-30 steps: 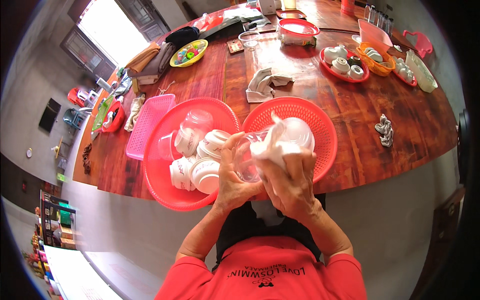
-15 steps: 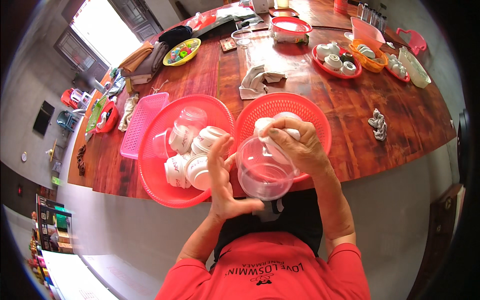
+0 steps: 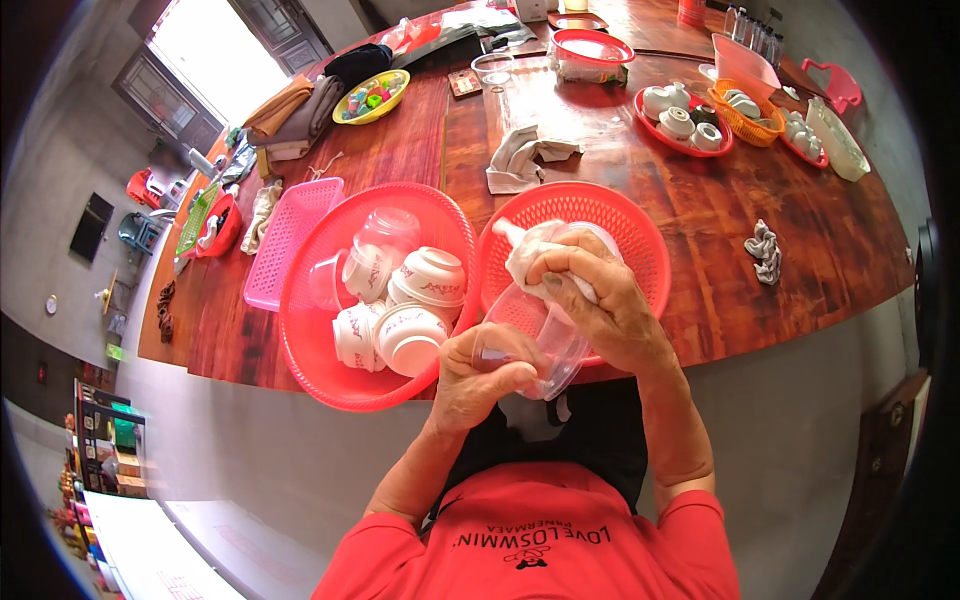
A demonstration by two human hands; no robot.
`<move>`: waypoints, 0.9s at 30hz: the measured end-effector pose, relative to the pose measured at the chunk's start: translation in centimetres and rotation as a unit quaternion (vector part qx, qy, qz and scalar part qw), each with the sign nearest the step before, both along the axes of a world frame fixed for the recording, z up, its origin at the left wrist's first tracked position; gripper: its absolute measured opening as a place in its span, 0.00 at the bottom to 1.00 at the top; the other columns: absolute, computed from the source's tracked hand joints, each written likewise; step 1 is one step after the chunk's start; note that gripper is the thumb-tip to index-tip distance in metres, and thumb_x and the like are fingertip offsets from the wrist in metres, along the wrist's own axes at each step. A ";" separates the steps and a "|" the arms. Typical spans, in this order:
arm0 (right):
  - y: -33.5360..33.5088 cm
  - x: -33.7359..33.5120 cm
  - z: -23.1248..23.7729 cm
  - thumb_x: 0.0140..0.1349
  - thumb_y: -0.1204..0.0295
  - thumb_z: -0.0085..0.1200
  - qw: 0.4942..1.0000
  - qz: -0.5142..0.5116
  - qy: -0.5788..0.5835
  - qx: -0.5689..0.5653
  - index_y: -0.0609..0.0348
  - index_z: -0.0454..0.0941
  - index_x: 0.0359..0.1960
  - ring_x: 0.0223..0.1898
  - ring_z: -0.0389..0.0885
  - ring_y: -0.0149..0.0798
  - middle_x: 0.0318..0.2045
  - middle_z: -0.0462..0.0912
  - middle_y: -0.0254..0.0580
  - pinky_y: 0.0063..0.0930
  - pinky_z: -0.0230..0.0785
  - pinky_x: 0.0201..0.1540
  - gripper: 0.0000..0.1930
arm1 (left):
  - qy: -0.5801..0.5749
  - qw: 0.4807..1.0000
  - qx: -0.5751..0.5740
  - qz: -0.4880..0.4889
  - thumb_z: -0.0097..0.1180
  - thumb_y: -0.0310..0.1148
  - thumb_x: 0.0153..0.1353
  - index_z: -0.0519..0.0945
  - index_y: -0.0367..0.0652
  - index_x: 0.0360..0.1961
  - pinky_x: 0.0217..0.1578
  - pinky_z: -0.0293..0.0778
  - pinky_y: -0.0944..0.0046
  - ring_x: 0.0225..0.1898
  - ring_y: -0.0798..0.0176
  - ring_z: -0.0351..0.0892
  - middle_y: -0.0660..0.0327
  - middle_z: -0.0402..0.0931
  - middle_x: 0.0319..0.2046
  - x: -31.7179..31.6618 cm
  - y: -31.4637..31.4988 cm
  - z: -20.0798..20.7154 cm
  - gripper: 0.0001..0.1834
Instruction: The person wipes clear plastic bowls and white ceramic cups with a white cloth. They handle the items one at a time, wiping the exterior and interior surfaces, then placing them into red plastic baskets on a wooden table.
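Observation:
Over the table's near edge, my left hand (image 3: 485, 365) grips the side of a clear plastic bowl (image 3: 562, 345), thumb and fingers on its wall. My right hand (image 3: 605, 295) is closed around a bunched white cloth (image 3: 532, 252) at the bowl's upper rim. The bowl is tilted, and part of it is hidden by my hands. Behind it stands a red perforated basket (image 3: 645, 245), its contents mostly covered by my right hand and the cloth. To the left, a larger red basket (image 3: 298, 335) holds several white bowls (image 3: 412, 340) with red marks and clear plastic bowls (image 3: 388, 230).
A pink basket (image 3: 290, 245) lies left of the red ones. Grey cloths lie farther back (image 3: 525, 160) and at right (image 3: 765, 252). A red tray of white teaware (image 3: 700, 150), an orange basket (image 3: 750, 122) and a yellow bowl (image 3: 390, 110) stand farther off.
My left hand, open beside the clear bowl before, has closed on its side. The bowl has turned and tilted, and my right hand has shifted slightly right with the cloth.

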State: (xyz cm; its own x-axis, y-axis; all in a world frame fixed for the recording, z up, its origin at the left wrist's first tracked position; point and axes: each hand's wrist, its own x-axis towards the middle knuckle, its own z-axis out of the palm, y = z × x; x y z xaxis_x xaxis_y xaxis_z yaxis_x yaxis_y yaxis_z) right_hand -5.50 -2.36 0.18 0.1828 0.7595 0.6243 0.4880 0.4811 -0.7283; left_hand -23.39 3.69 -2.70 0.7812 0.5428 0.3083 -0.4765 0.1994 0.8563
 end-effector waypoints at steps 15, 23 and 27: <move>-1.3 -4.5 0.5 0.52 0.77 0.57 0.985 -0.117 -0.110 0.068 0.59 0.74 0.42 0.44 0.73 0.48 0.41 0.75 0.45 0.39 0.64 0.48 0.14 | 0.114 0.974 0.168 0.098 0.65 0.21 0.54 0.80 0.35 0.39 0.43 0.76 0.66 0.43 0.70 0.78 0.57 0.82 0.40 -1.3 -1.1 -1.1 0.11; 0.7 -2.9 -1.1 0.55 0.82 0.53 0.992 -0.058 0.110 0.005 0.64 0.73 0.36 0.43 0.77 0.50 0.39 0.79 0.49 0.39 0.68 0.46 0.07 | 0.106 0.974 0.136 0.144 0.60 0.25 0.59 0.78 0.35 0.32 0.40 0.73 0.69 0.37 0.71 0.76 0.55 0.81 0.39 -0.5 -1.5 -1.6 0.04; -0.9 -5.1 -1.0 0.49 0.83 0.56 0.977 -0.129 -0.094 0.142 0.62 0.74 0.35 0.42 0.76 0.48 0.40 0.77 0.47 0.39 0.69 0.46 0.11 | 0.095 0.969 0.059 0.218 0.47 0.38 0.70 0.79 0.36 0.35 0.38 0.70 0.73 0.36 0.74 0.73 0.62 0.79 0.36 -1.1 -1.2 -2.7 0.16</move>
